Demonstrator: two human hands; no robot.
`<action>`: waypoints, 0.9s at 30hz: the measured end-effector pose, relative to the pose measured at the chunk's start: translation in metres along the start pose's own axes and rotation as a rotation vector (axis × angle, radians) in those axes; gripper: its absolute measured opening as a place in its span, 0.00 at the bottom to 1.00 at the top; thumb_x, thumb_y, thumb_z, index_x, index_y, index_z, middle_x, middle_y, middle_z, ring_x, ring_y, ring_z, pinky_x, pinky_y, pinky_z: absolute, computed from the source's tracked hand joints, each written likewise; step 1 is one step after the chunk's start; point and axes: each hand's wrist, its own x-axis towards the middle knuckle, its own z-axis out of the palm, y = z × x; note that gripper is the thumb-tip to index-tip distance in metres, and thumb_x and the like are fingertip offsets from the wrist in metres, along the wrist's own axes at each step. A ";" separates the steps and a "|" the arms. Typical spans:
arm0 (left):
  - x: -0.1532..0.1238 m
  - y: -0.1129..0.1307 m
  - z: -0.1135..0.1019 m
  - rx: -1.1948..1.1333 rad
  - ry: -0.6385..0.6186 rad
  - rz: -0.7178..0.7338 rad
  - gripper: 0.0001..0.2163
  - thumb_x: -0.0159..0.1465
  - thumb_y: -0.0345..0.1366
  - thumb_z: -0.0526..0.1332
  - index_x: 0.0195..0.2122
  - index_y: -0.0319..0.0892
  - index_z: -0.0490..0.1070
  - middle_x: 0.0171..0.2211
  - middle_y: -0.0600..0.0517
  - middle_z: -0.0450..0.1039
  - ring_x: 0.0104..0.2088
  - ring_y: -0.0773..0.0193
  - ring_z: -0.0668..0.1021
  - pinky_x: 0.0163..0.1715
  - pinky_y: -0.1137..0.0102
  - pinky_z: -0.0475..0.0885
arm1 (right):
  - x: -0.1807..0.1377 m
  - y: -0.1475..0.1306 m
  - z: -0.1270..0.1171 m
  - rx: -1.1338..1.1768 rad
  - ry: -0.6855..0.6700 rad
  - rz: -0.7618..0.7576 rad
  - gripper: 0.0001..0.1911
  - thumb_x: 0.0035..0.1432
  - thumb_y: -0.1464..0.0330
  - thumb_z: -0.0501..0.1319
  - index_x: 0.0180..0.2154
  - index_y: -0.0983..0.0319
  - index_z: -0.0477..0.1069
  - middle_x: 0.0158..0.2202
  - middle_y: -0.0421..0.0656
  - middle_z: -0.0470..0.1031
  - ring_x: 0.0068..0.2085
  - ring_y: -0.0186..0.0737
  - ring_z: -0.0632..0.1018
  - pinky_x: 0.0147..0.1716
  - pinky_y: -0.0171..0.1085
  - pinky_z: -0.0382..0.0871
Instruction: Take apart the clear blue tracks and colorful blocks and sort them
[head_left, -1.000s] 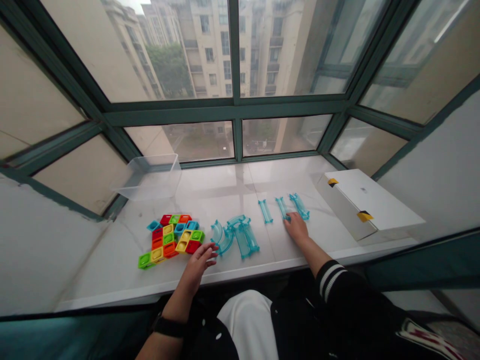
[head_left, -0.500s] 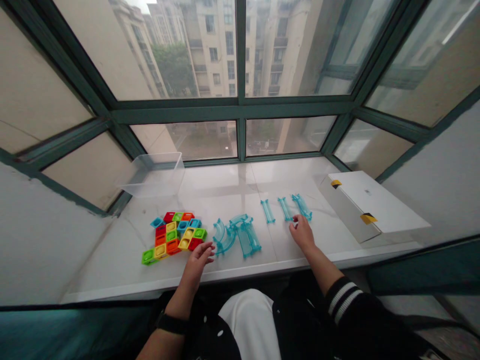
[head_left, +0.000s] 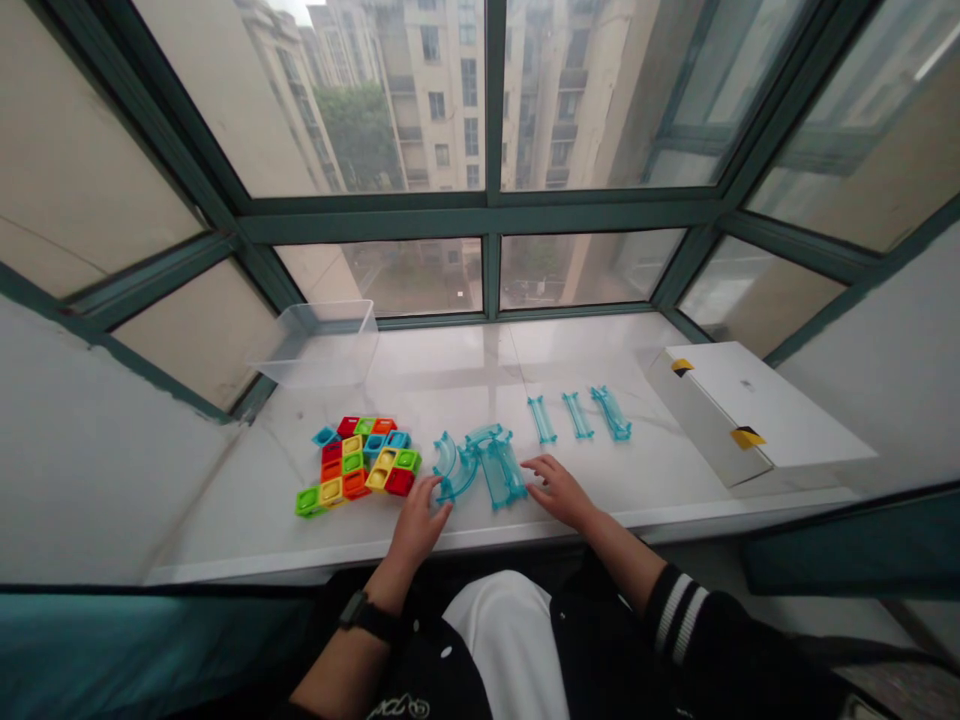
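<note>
Just in front of the curved clear-blue track pieces (head_left: 457, 472) is my left hand (head_left: 421, 515), fingers apart and nothing held. My right hand (head_left: 559, 492) is spread open at the right side of the straight clear-blue track pieces (head_left: 499, 474), its fingertips close to them; whether they touch I cannot tell. Farther right stand a narrow blue track piece (head_left: 541, 420), a second one (head_left: 577, 416) and a thicker group of blue track pieces (head_left: 611, 413), set apart in a row. Left of my left hand lies a cluster of colored plastic blocks (head_left: 352, 463) in red, yellow, green, orange and blue.
A clear plastic bin (head_left: 322, 350) stands at the back left of the white sill (head_left: 465, 370). At the right is a white box (head_left: 772, 410) with black-and-yellow tabs. Green-framed windows enclose the sill, and its front edge runs close to my body.
My right hand has moved left, from the thicker group of track pieces to the straight pieces in the middle. My left hand has shifted slightly, its fingers now more spread. The view has turned slightly left.
</note>
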 end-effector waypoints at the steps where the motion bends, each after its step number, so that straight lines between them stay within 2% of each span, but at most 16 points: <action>1: 0.001 0.000 0.001 0.005 -0.001 0.006 0.22 0.60 0.42 0.65 0.56 0.47 0.74 0.58 0.43 0.72 0.58 0.48 0.76 0.55 0.54 0.75 | 0.002 -0.003 0.003 -0.010 -0.001 -0.025 0.23 0.63 0.70 0.63 0.59 0.54 0.72 0.54 0.48 0.72 0.51 0.45 0.77 0.49 0.45 0.78; 4: 0.006 0.003 0.004 0.018 -0.001 0.005 0.22 0.59 0.40 0.66 0.56 0.46 0.74 0.58 0.42 0.71 0.59 0.47 0.75 0.62 0.53 0.69 | 0.010 -0.013 0.011 -0.058 0.003 -0.094 0.25 0.63 0.69 0.66 0.61 0.54 0.72 0.55 0.49 0.71 0.57 0.48 0.75 0.59 0.52 0.73; 7: 0.012 0.008 0.005 0.022 -0.026 -0.033 0.25 0.57 0.37 0.68 0.57 0.46 0.75 0.55 0.43 0.72 0.58 0.47 0.74 0.63 0.53 0.66 | 0.017 -0.017 0.017 -0.096 -0.026 -0.134 0.27 0.61 0.71 0.67 0.62 0.54 0.73 0.56 0.50 0.71 0.57 0.49 0.74 0.60 0.53 0.71; 10: 0.015 0.011 0.005 0.022 -0.051 -0.074 0.23 0.56 0.35 0.69 0.55 0.46 0.77 0.50 0.44 0.74 0.55 0.48 0.75 0.61 0.55 0.67 | 0.019 -0.019 0.023 -0.121 -0.053 -0.154 0.27 0.60 0.72 0.68 0.61 0.53 0.74 0.57 0.50 0.71 0.58 0.50 0.74 0.60 0.52 0.72; 15: 0.015 0.009 0.002 -0.035 -0.084 -0.082 0.18 0.56 0.35 0.69 0.49 0.46 0.80 0.48 0.44 0.75 0.51 0.49 0.77 0.57 0.56 0.69 | 0.017 -0.020 0.026 -0.137 -0.061 -0.153 0.20 0.60 0.72 0.69 0.54 0.56 0.79 0.56 0.50 0.73 0.57 0.51 0.75 0.59 0.53 0.72; 19: 0.013 0.004 -0.001 -0.137 -0.092 -0.114 0.19 0.54 0.39 0.70 0.47 0.45 0.79 0.48 0.43 0.77 0.46 0.50 0.79 0.52 0.56 0.73 | 0.015 -0.020 0.027 -0.137 -0.064 -0.152 0.18 0.60 0.72 0.69 0.53 0.57 0.79 0.56 0.51 0.73 0.57 0.51 0.75 0.59 0.53 0.72; 24: 0.011 0.003 -0.008 -0.246 -0.092 -0.222 0.21 0.51 0.45 0.73 0.44 0.43 0.75 0.43 0.45 0.79 0.43 0.51 0.80 0.49 0.56 0.74 | 0.015 -0.021 0.028 -0.139 -0.050 -0.149 0.18 0.59 0.72 0.69 0.52 0.57 0.79 0.56 0.51 0.73 0.58 0.51 0.75 0.59 0.53 0.72; 27: 0.008 0.009 -0.015 -0.297 -0.075 -0.233 0.22 0.51 0.47 0.73 0.44 0.44 0.74 0.47 0.44 0.79 0.45 0.52 0.80 0.47 0.58 0.75 | 0.014 -0.024 0.025 -0.143 -0.038 -0.156 0.19 0.59 0.72 0.69 0.52 0.56 0.79 0.56 0.51 0.73 0.57 0.52 0.75 0.58 0.54 0.72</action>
